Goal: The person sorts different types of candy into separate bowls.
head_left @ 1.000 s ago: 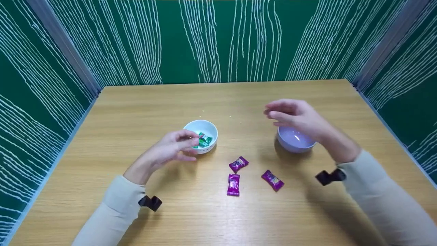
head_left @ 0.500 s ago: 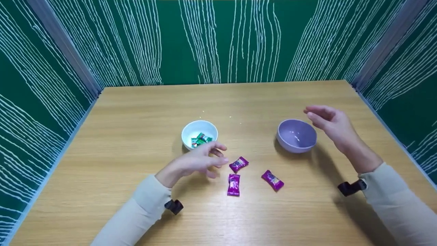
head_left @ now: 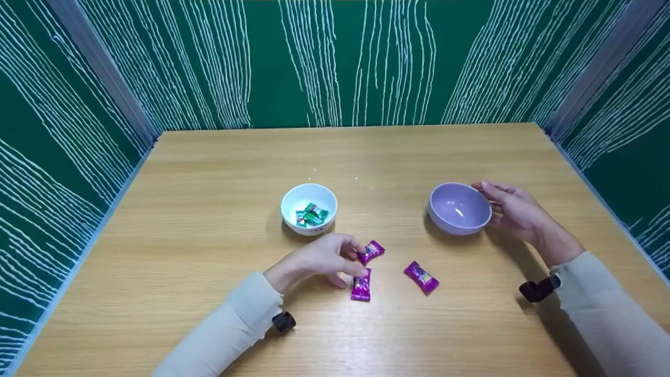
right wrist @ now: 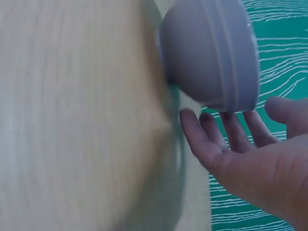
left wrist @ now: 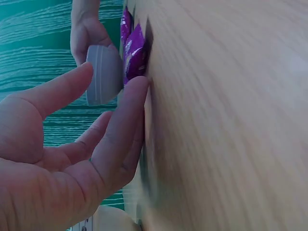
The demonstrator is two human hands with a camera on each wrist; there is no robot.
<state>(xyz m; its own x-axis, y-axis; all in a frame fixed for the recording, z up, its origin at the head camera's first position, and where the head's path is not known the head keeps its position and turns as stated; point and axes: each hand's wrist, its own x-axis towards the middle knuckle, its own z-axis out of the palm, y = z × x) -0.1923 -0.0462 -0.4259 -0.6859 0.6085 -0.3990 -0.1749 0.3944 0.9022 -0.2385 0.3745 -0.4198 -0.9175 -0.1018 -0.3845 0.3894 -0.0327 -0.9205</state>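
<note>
The left hand (head_left: 322, 257), fingers apart, is at two purple candies (head_left: 361, 288) on the table (head_left: 235, 167) — an uneven pinch could skid one away — while the right hand (head_left: 515, 212), fingers loose, could nudge the adjacent lilac bowl (head_left: 444, 209).

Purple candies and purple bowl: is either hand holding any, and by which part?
Nothing appears held. The left hand is at the purple candies, pinching none; the right hand is beside the purple bowl, fingers not closed round it.
</note>
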